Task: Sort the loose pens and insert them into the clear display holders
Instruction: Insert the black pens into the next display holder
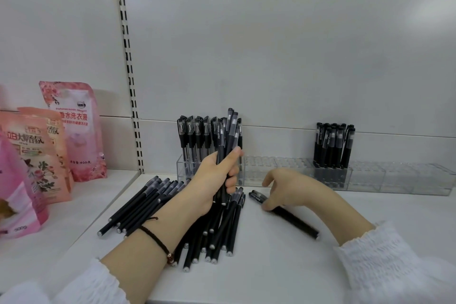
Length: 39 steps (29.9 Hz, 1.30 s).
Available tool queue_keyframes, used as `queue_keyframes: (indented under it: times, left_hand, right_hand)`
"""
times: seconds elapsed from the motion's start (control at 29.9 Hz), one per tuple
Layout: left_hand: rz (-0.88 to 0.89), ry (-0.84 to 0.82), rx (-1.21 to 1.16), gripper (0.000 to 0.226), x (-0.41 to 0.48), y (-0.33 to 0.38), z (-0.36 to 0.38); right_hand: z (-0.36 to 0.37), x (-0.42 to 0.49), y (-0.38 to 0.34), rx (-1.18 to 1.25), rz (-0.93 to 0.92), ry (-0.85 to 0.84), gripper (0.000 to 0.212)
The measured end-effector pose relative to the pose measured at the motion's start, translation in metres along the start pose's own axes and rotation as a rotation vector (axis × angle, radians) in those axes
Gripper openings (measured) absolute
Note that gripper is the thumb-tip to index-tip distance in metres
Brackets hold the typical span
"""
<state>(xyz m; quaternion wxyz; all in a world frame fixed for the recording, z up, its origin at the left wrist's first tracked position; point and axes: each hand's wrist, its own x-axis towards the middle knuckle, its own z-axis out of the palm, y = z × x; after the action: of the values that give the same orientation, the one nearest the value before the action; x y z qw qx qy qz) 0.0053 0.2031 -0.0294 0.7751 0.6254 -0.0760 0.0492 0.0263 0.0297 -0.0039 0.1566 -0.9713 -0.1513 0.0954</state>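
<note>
Sleeves: white, gathered cuffs at the near edge; a dark cord bracelet (158,242) on the left wrist.
Shelf (283,266): white, carrying everything.
Loose pens (229,222): black, lying in a fanned heap under the left forearm.
Single pen (293,219): lies slantwise, apart from the heap, to its right.
Right hand (288,187): arched over that pen's cap end, one digit touching it; whether the fingers grasp it I cannot tell.
Left hand (212,180): fingers clenched round an upright bundle of pens (228,136).
Clear holders (394,175): a row along the back panel; standing pens (195,133) at its left end, another cluster (333,145) further right.
Pink pouches (74,131): upright, far left.
</note>
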Motion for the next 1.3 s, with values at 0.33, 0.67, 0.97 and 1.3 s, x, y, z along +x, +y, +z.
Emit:
queue_keyframes:
  times: [0.33,0.67,0.97,1.3]
  left_hand:
    - [-0.07,-0.017,-0.001,0.022,-0.005,0.004,0.005]
    - [-0.142,-0.116,-0.069,0.022,-0.008,0.007,0.006]
    - [-0.167,-0.251,-0.058,0.022,-0.012,0.004,0.007]
    - [0.075,0.087,-0.099,0.032,-0.002,0.012,-0.007]
  right_hand:
    - [-0.008,-0.005,0.004,0.096,-0.004,-0.071,0.033]
    - [-0.026,-0.014,-0.002,1.109,-0.335,0.105,0.008]
    - [-0.015,-0.011,-0.012,0.968,-0.364,0.297,0.01]
    - [-0.001,-0.002,-0.013,0.729,-0.329,0.355,0.018]
